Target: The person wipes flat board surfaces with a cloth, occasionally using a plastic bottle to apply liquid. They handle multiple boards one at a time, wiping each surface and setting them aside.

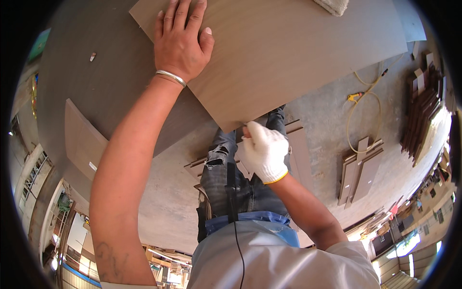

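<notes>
A large brown flat panel (281, 61) lies at an angle over a darker board surface (108, 68), one corner pointing toward me. My left hand (183, 47), bare and with a metal bangle at the wrist, rests palm down on the panel near its left edge, fingers spread. In a white knitted glove, my right hand (266, 150) is closed at the panel's near edge, close to that corner. A small thin tool (242, 123) shows at its fingertips; most of it is hidden by the glove, so its kind cannot be told.
A folded cloth (334, 5) lies on the panel's far side. Another panel piece (85, 141) sits at left, near a small stub (92, 56). On the floor at right are a yellow air hose (379, 108) with a blow gun (355, 96), stacked strips (361, 173) and dark boards (422, 112).
</notes>
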The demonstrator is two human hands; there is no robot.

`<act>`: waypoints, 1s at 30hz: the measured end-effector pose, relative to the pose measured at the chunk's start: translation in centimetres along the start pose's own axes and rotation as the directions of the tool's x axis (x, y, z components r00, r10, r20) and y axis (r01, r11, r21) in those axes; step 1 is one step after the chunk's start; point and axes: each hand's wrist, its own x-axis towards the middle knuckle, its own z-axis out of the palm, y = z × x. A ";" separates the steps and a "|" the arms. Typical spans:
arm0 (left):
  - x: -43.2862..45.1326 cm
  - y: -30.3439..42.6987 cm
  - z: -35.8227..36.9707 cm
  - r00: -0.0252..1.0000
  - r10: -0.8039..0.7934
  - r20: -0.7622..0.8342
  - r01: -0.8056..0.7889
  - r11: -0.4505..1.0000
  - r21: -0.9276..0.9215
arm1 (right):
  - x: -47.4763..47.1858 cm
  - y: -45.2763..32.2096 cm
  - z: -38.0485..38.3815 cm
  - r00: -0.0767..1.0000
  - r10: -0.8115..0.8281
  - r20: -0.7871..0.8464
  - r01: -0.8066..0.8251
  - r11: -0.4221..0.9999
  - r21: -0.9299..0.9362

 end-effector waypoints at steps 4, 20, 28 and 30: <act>0.1 0.0 0.0 1.000 -0.001 -0.004 0.001 1.000 -0.015 | -0.9 -0.4 1.3 0.999 -0.049 0.024 0.048 0.999 0.017; -0.4 -0.6 1.4 0.998 0.001 -0.056 -0.004 0.999 -0.050 | 1.8 5.7 -4.2 0.838 0.530 -0.131 -0.485 0.833 0.267; 0.1 -0.5 1.3 1.000 0.013 -0.024 -0.014 0.999 -0.044 | 0.7 1.3 -0.8 0.999 -0.016 0.035 0.015 0.999 0.046; 0.1 -0.5 1.1 1.000 0.010 -0.008 -0.010 0.999 -0.031 | 0.5 1.2 -1.1 0.997 -0.040 0.071 0.037 0.998 0.056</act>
